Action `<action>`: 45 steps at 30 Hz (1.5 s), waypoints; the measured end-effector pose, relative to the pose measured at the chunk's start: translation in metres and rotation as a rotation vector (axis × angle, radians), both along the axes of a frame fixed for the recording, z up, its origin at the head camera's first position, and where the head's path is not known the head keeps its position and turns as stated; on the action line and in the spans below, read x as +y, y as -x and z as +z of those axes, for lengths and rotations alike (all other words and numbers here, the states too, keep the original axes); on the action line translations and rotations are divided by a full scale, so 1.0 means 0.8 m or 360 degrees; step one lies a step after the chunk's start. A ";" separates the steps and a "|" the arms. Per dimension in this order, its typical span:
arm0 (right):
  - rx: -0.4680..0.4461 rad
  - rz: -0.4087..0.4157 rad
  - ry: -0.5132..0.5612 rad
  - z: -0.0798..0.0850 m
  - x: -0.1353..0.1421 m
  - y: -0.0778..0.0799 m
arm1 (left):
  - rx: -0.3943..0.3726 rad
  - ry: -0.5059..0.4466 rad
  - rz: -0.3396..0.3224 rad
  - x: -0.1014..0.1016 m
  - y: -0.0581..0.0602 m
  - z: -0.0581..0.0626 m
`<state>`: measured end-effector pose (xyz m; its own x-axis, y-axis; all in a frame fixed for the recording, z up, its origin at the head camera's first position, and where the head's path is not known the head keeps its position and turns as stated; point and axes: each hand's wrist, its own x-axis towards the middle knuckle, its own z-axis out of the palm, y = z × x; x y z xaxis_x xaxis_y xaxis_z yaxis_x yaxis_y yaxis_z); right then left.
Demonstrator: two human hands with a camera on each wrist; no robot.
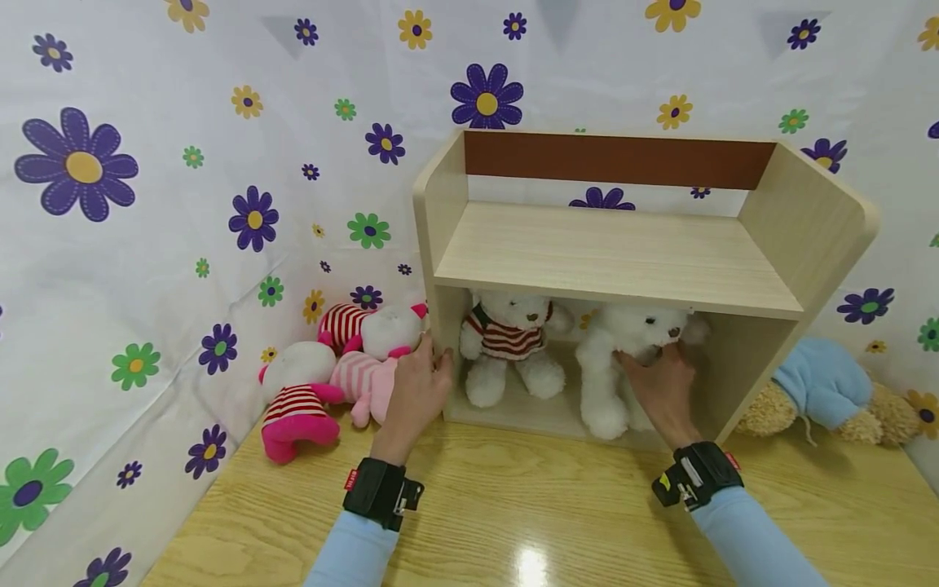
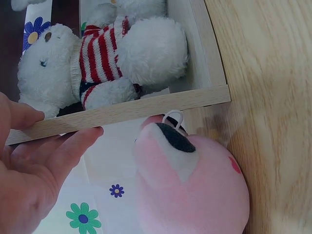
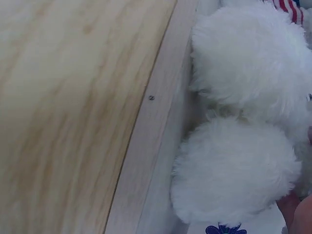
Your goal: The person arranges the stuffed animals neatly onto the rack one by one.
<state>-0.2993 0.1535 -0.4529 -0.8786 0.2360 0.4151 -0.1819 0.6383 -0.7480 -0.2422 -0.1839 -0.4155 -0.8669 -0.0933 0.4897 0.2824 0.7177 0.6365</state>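
A small wooden shelf (image 1: 616, 244) stands on the table, with two plush bears in its lower compartment. My left hand (image 1: 418, 387) grips the front edge of its left side panel (image 2: 122, 111), thumb on the inner face and fingers along the outer one. In the right half of the compartment, my right hand (image 1: 666, 383) holds a white teddy bear (image 1: 605, 391) around its chest, just under the muzzle. The right wrist view shows this bear's fluffy legs (image 3: 234, 170) by the shelf's bottom board. The other white bear (image 1: 513, 330), in a red-and-white striped sweater, sits on the left.
Several pink-and-white plush pigs (image 1: 301, 408) are piled left of the shelf; a pink one (image 2: 195, 180) lies close beside the side panel. A tan plush toy in blue clothing (image 1: 825, 383) lies to the right. Behind hangs a flower-patterned cloth (image 1: 220, 49).
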 end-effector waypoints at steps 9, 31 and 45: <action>-0.0087 -0.0039 0.0105 -0.005 -0.012 0.018 | -0.0034 0.0006 0.0006 -0.001 0.001 -0.002; -0.0137 -0.0088 0.0030 -0.015 -0.044 0.032 | -0.0013 -0.0013 -0.0019 0.000 -0.001 -0.002; -0.0166 -0.0026 -0.0053 -0.012 -0.065 0.028 | -0.0025 -0.0020 -0.0005 0.000 -0.001 -0.003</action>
